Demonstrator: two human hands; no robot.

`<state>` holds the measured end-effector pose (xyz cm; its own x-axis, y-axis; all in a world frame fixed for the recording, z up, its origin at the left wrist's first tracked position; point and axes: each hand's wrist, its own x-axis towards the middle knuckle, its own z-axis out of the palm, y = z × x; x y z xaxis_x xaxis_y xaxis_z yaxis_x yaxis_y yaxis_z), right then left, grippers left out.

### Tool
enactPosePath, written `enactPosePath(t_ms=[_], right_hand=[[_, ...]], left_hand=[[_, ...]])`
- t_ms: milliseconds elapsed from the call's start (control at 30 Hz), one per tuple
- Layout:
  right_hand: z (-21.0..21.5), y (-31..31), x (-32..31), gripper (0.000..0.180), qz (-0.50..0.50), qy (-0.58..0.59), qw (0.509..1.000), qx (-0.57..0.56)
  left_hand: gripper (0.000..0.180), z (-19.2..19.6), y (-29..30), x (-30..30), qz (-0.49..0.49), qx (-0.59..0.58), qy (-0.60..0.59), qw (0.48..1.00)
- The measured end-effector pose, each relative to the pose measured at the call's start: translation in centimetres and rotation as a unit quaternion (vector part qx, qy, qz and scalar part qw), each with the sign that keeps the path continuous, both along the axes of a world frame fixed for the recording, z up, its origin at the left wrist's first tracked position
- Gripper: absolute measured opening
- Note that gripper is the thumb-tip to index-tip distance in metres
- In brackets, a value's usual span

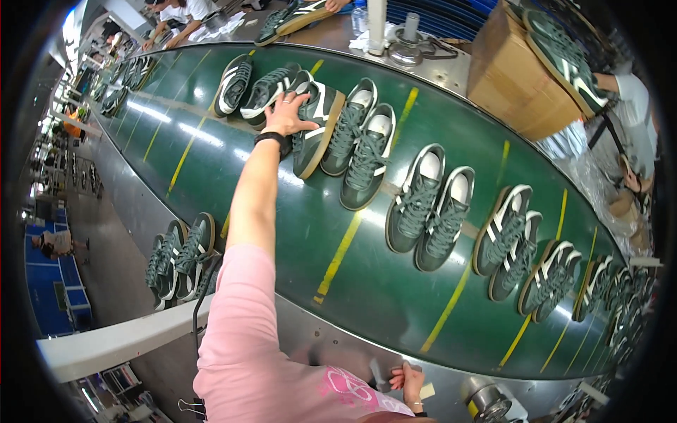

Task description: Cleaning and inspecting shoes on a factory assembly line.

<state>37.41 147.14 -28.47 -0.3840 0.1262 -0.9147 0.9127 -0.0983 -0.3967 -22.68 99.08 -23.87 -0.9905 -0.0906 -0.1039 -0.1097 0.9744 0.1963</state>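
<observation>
My left hand (285,116), with a dark band at the wrist, grips a dark green sneaker (319,134) with white stripes and a gum sole. The sneaker is tipped toward its side on the green conveyor belt (310,233), its sole edge facing right. Another green sneaker (271,92) lies just beyond my fingers, and one more sneaker (233,86) is farther left. An upright pair, including this sneaker (368,158), stands right beside the gripped one. Low by the belt's near edge is my right hand (407,379), fingers loosely bent and apart, with nothing visible in them.
Several more pairs, such as this sneaker (416,201), line the belt to the right. A cardboard box (508,77) stands across the belt with a sneaker (560,53) on it. Other sneakers (190,254) sit at the near left, beside a white rail (127,342). Co-workers are beyond the belt.
</observation>
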Motion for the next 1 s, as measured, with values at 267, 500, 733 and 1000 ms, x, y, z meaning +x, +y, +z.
enactPosePath(t_ms=[267, 500, 733, 1000], right_hand=[[-1.5, 1.5, 0.8, 0.056, 0.026, -0.054, 0.998, 0.011], [0.2, 2.0, -0.2, 0.057, 0.039, -0.024, 0.999, -0.001], [0.4, 2.4, 0.5, 0.056, 0.035, 0.0, 0.999, 0.006], [-0.3, 3.4, 2.0, 0.051, 0.035, 0.039, 0.999, -0.002]], left_hand=[[0.109, 0.8, -0.1, -4.4, -0.035, -0.068, -0.181, 0.981], [0.097, 1.2, 1.8, -0.7, 0.041, -0.025, -0.062, 0.997], [0.071, 3.6, 6.4, 8.3, 0.063, 0.054, 0.159, 0.984], [0.036, 6.6, 12.3, 20.9, -0.141, 0.065, 0.255, 0.955]])
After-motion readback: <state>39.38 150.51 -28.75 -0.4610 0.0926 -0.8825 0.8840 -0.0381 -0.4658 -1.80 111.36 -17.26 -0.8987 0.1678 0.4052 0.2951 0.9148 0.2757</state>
